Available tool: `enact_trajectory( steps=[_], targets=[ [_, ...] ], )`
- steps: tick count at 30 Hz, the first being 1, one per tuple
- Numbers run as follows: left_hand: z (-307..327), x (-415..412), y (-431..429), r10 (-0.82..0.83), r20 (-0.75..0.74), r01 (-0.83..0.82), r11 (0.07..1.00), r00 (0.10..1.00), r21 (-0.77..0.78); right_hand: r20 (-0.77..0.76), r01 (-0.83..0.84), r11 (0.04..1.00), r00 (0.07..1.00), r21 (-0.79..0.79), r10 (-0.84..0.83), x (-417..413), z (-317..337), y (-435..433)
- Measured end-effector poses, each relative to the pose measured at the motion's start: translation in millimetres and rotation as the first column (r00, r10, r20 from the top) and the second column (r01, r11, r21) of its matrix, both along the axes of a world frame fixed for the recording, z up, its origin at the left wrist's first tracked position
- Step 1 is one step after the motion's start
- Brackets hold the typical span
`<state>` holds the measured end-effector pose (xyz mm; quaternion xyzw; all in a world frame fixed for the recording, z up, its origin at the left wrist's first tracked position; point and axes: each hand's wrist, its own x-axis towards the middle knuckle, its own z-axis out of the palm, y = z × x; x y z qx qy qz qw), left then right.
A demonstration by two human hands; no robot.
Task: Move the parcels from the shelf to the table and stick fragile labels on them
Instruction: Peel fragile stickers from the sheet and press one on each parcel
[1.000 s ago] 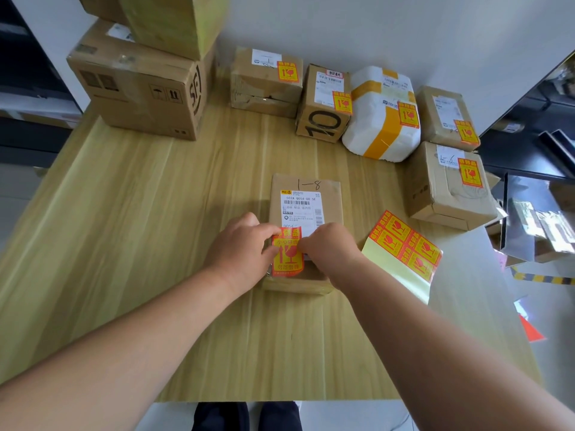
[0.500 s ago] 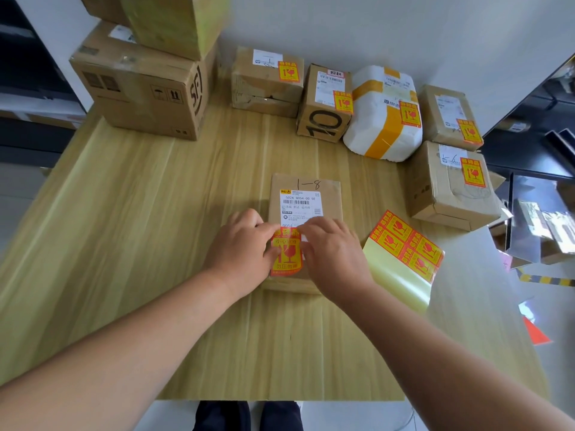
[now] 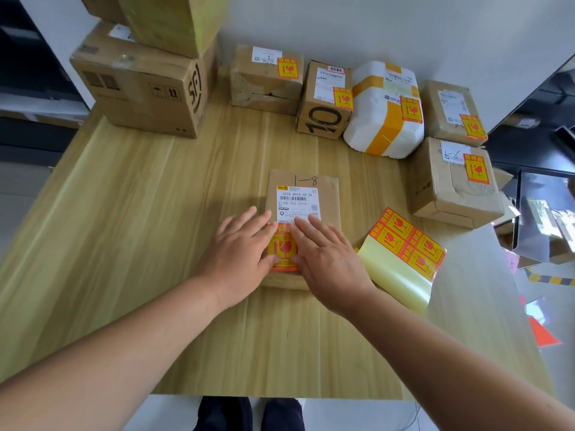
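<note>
A flat brown parcel (image 3: 326, 194) marked "1-8" lies in the middle of the wooden table (image 3: 155, 213). It carries a white shipping label and an orange fragile label (image 3: 283, 248) on its near half. My left hand (image 3: 239, 247) lies flat with fingers spread on the label's left side. My right hand (image 3: 326, 256) lies flat on its right side. Neither hand grips anything. A sheet of fragile labels (image 3: 407, 244) with a curled yellow backing lies just right of the parcel.
Labelled parcels line the back and right: a brown box (image 3: 267, 79), a box marked "10" (image 3: 325, 101), a white padded parcel (image 3: 384, 110), and two brown boxes (image 3: 451, 110) (image 3: 451, 185). Stacked large cartons (image 3: 143, 85) stand back left.
Both hands went from pinching the fragile label over the parcel to lying flat with fingers spread on it. The label now lies flat on the parcel.
</note>
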<state>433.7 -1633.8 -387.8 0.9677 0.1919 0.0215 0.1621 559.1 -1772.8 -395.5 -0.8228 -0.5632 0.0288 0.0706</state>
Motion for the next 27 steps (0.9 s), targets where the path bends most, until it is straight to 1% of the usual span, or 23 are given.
enact_trajectory(
  steps=[2, 5, 11, 14, 16, 20, 25, 27],
  targets=[
    [-0.6, -3.7, -3.7, -0.020, -0.033, 0.021, 0.999, 0.999, 0.029, 0.009, -0.016, 1.000, 1.000, 0.007, 0.016, -5.9, -3.3, -3.9],
    [-3.2, -6.5, -6.6, -0.007, -0.080, 0.009, 1.000, 0.997, 0.026, 0.014, -0.009, 1.000, 1.000, -0.006, 0.009, -10.3, -9.7, -6.5],
    [-5.5, -6.4, -9.3, 0.017, -0.055, -0.014, 0.999, 0.998, 0.041, 0.045, 0.001, 0.998, 0.999, 0.060, -0.004, -13.7, -11.5, -8.5],
    [-7.3, -7.2, -16.4, 0.081, -0.049, -0.080, 0.997, 0.996, 0.014, 0.055, 0.042, 0.993, 0.997, 0.109, -0.048, -22.2, -15.2, -8.6],
    [-10.2, -8.3, -19.8, 0.118, -0.057, -0.120, 0.993, 0.991, -0.016, 0.027, 0.084, 0.988, 0.996, 0.132, -0.089, -27.0, -18.0, -7.8],
    [-13.8, -11.0, -15.9, 0.113, -0.059, -0.116, 0.992, 0.992, -0.047, 0.019, 0.090, 0.984, 0.995, 0.155, -0.094, -24.9, -21.6, -11.0],
    [-16.8, -15.6, -9.2, 0.091, -0.182, -0.098, 0.995, 0.979, -0.026, 0.112, 0.051, 0.988, 0.991, 0.144, -0.068, -15.7, -23.1, -21.4],
    [-16.3, -15.7, -11.1, 0.085, -0.182, -0.091, 0.996, 0.980, -0.025, 0.123, 0.050, 0.990, 0.990, 0.134, -0.067, -16.5, -21.9, -21.2]
  ],
)
